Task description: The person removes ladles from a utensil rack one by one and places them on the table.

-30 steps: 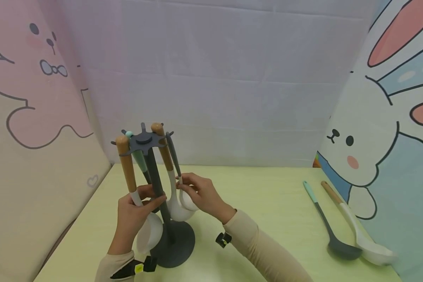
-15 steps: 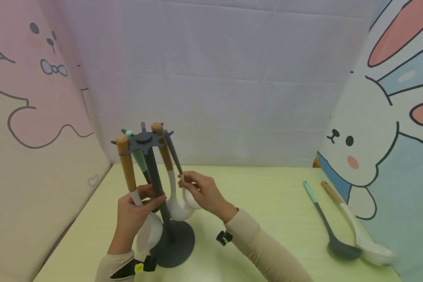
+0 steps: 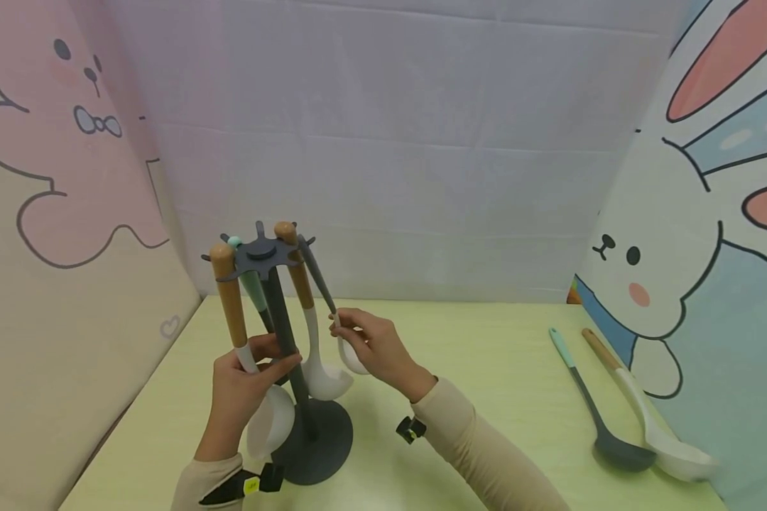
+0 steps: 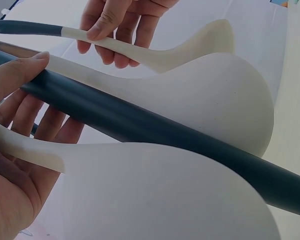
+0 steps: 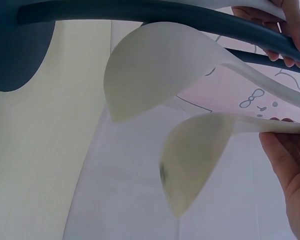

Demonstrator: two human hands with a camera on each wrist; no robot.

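In the head view my left hand holds the dark post of a utensil stand, thumb in front and fingers behind. My right hand pinches the pale neck of a ladle with a grey handle. That ladle leans, its top beside the stand's hook ring; whether it is hooked I cannot tell. Its cream bowl shows in the right wrist view. Beside it hangs a wooden-handled white ladle. Another wooden-handled utensil with a white bowl hangs near my left hand.
A mint-handled utensil hangs behind the post, its lower end mostly hidden. The stand's round base rests on the pale green table. At the right lie a dark ladle with a mint handle and a wooden-handled white ladle.
My right hand has shifted slightly rightward, drawing the grey-handled ladle's lower part away from the neighbouring white ladle, so it leans more. The left hand and the stand look still.
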